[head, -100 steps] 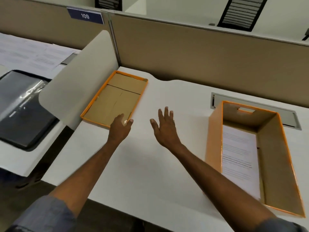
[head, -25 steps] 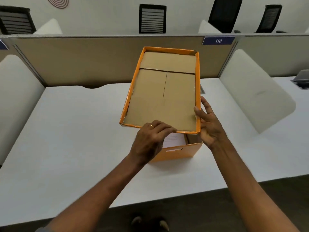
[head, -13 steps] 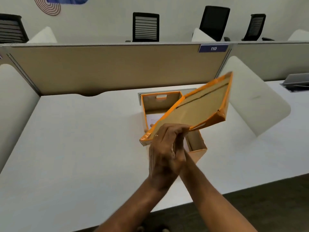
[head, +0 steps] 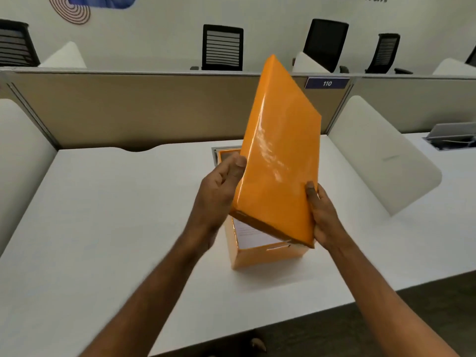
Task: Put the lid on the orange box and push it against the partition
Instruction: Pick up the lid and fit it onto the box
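Note:
I hold the glossy orange lid [head: 278, 155] tilted steeply in the air, its orange top face toward me and its far end raised. My left hand [head: 219, 191] grips its left edge and my right hand [head: 322, 217] grips its lower right corner. Below the lid stands the open orange box [head: 260, 256] on the white desk [head: 116, 215], with printed paper showing inside. Most of the box is hidden behind the lid. The beige partition [head: 154, 109] runs along the desk's far edge, apart from the box.
White curved side dividers stand at the left [head: 18, 155] and right [head: 381, 155] of the desk. A grey cable tray [head: 215, 154] lies behind the box. A label reading 110 [head: 327, 83] sits on the partition. Black chairs stand beyond. The desk's front edge is near me.
The lid has been flipped over: its brown inside faced me before, now its orange top does. My hands moved apart to opposite edges of it.

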`<state>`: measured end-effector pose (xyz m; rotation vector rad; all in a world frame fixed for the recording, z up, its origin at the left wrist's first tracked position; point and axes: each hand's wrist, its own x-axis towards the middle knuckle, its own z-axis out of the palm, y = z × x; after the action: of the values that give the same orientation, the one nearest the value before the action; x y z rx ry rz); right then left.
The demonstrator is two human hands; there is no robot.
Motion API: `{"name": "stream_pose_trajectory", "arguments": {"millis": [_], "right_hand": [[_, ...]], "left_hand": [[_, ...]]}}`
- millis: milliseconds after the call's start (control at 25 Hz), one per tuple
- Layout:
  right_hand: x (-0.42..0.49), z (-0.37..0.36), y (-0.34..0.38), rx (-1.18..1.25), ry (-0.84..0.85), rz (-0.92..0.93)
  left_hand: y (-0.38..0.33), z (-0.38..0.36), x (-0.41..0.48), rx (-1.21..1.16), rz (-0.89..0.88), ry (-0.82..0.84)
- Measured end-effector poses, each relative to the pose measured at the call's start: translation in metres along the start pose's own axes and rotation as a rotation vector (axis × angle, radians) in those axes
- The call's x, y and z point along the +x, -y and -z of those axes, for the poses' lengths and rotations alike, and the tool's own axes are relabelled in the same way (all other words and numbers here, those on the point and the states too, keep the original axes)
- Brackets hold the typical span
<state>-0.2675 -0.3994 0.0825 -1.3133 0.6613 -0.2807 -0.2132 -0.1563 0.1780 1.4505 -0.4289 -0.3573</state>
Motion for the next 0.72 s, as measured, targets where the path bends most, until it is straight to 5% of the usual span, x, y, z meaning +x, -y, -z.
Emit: {"name": "stream_pose_trajectory", "arguments": {"millis": [280, 720], "right_hand": [[0.044, 0.061, -0.012, -0.379, -0.064, 0.077], [0.130, 0.063, -0.038, -0.704, 0.216, 0.097]], "left_hand": [[0.097, -0.001, 0.048, 0.289, 0.266, -0.132], [0.171, -0.020, 0.053, 0.340, 0.500, -0.417]]}}
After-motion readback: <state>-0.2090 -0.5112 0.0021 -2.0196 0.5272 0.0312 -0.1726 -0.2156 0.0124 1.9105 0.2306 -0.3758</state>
